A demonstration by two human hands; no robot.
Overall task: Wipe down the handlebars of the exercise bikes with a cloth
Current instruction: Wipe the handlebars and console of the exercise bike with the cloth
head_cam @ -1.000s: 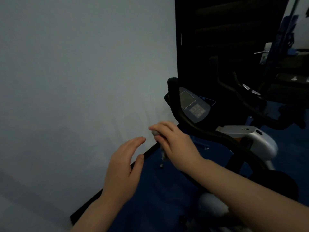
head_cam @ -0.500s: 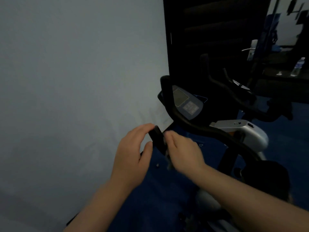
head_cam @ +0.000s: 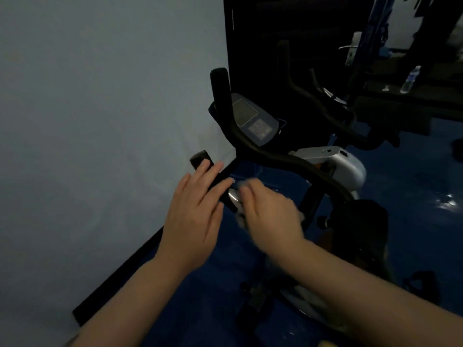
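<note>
A black exercise bike handlebar (head_cam: 253,146) curves up in front of me, with a grey console (head_cam: 253,120) behind it. Its near left grip (head_cam: 200,159) points toward me. My left hand (head_cam: 195,211) lies over that grip with fingers extended, not wrapped tight. My right hand (head_cam: 268,211) is closed around a pale cloth (head_cam: 239,196) and presses it on the bar just right of the left hand. The cloth is mostly hidden and the right hand is blurred.
A pale wall (head_cam: 100,121) runs close on the left with a black skirting (head_cam: 120,274). A second bike's handlebar (head_cam: 325,108) stands behind. A water bottle (head_cam: 409,80) sits on a dark shelf at the far right. The floor (head_cam: 413,196) is blue.
My left hand has come up from beside the grip and now rests on it. My right hand with the cloth has slid back along the bar, uncovering the grip's end.
</note>
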